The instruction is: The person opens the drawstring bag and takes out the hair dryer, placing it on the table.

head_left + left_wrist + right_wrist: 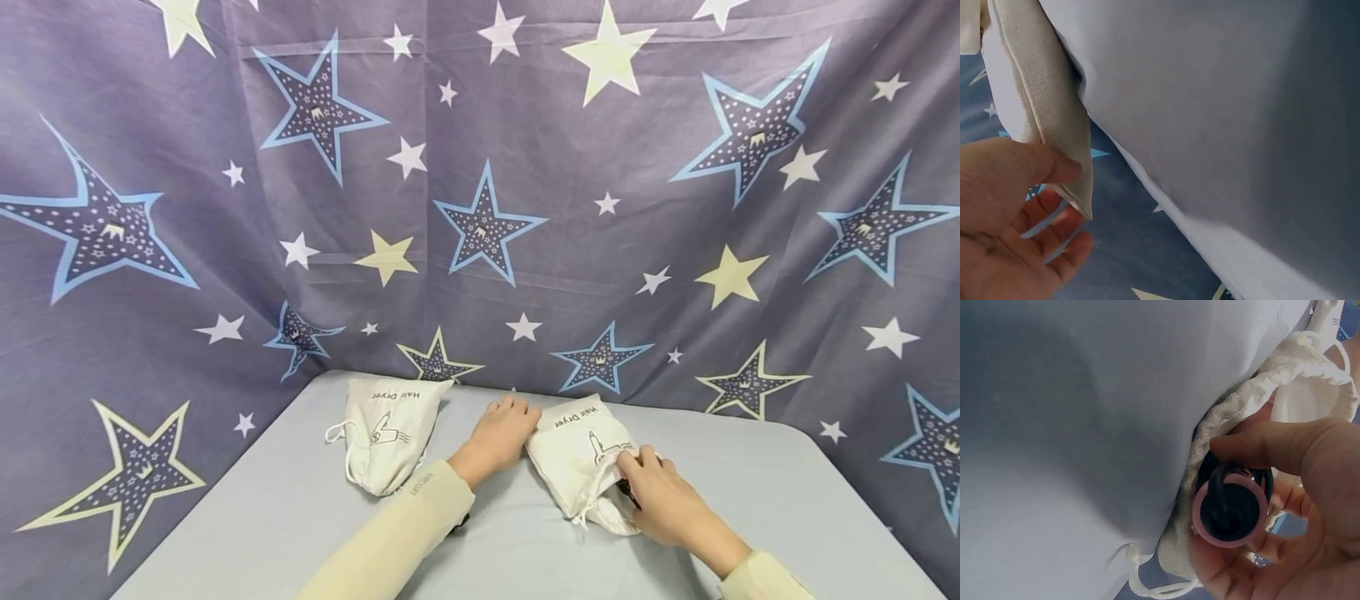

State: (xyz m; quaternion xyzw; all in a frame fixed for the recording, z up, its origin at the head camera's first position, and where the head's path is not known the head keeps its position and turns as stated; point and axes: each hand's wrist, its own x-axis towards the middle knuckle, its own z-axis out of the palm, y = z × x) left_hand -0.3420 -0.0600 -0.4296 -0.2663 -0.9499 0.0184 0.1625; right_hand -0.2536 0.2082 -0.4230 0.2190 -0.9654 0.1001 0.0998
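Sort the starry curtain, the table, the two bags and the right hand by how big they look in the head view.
Largest to smallest:
1. Starry curtain
2. Table
3. Left bag and right bag, too alike to rank apart
4. Right hand

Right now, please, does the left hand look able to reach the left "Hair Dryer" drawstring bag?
Probably yes: only bare table shows between the left hand and the left bag, though that hand touches the right bag.
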